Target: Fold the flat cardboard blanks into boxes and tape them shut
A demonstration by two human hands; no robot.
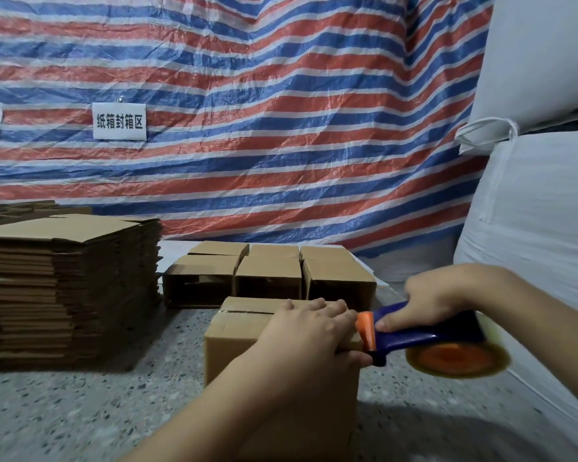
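Box (247,331) sits mid-worktop (97,405), left hand (309,331) pressing its top with fingers together, right hand (444,295) gripping tape dispenser (427,341) just off the box's right edge, seam running left from it.

L hand (309,331) presses box (234,331); R hand (444,298) holds tape dispenser (447,345).

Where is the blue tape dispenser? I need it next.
In the head view, lower right: the blue tape dispenser is gripped by the right hand, against the brown cardboard box's right edge.
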